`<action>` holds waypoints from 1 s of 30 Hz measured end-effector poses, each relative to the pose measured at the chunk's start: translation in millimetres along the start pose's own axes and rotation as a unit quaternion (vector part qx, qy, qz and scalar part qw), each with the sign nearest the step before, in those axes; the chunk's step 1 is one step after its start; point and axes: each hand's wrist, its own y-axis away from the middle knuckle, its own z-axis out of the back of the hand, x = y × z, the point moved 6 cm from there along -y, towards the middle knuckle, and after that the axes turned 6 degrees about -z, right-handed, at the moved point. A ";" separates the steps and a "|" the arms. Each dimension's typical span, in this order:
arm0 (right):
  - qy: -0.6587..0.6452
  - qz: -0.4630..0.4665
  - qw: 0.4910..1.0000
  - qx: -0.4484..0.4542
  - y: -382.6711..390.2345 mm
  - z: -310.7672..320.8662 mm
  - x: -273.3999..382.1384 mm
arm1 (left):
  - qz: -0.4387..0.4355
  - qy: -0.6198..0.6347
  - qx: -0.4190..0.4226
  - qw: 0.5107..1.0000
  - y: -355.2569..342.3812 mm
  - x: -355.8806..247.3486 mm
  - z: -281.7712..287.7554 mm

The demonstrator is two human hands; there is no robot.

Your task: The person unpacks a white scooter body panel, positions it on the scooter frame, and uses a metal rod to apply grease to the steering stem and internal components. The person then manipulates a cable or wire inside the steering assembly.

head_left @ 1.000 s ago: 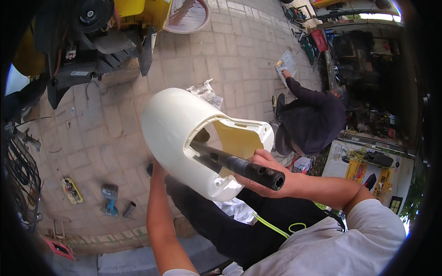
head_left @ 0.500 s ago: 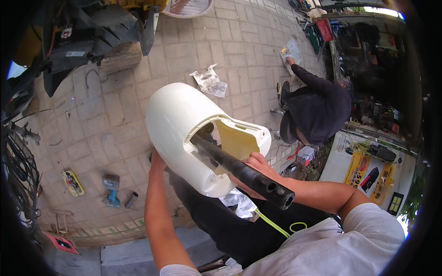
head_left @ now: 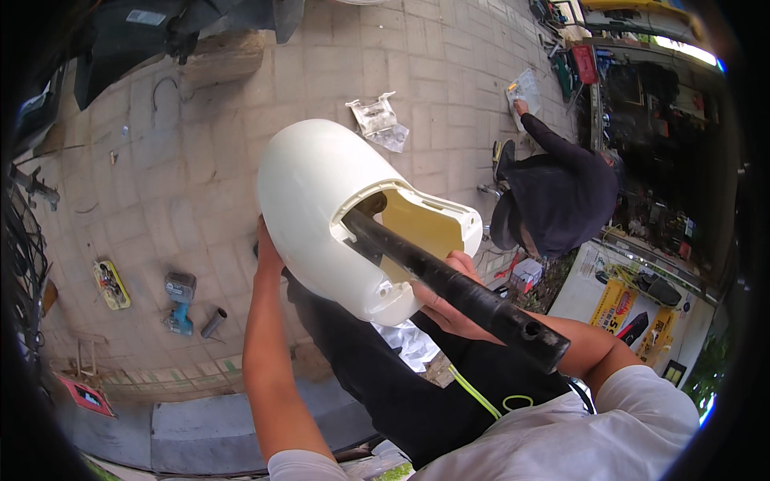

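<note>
A glossy white scooter front fender (head_left: 309,188), a rounded hollow shell with a cut-out, is held up in front of my body. Out of its opening a black metal fork tube (head_left: 445,276) slants toward the lower right, with a hole near its open end. My left hand (head_left: 270,248) grips the fender's left side, its fingers mostly hidden behind the shell. Under the tube, beside the fender's lower rim, my right hand (head_left: 449,311) is closed, with fingers showing on both sides of the tube. The tube's inner end is hidden inside the shell.
On the paving lie a cordless drill (head_left: 180,301), a short metal cylinder (head_left: 214,322), a yellow tray (head_left: 111,284) and a white bracket (head_left: 375,118). At right a person in dark clothes (head_left: 561,188) crouches with a clear plastic box (head_left: 524,92). Dark vehicle parts (head_left: 128,48) stand at upper left.
The black tube's free end has swung rightward and slightly down in view. The fender has shifted a little up and right, with both hands still on the pieces.
</note>
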 end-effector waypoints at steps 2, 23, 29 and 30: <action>0.025 0.034 0.999 -0.028 -8.5 5.8 16.0 | 0.011 -0.146 -0.011 0.989 0.9 6.9 4.0; -0.027 -0.023 0.999 -0.011 -33.1 8.1 -4.4 | 0.201 0.503 -0.078 0.837 11.0 39.3 -26.4; -0.100 -0.155 0.983 0.007 -33.1 6.5 -6.7 | 0.132 0.491 -0.073 0.858 15.0 84.5 -32.1; -0.096 -0.154 0.983 0.000 -34.4 6.2 -7.0 | 0.146 0.493 -0.067 0.855 13.8 78.7 -33.0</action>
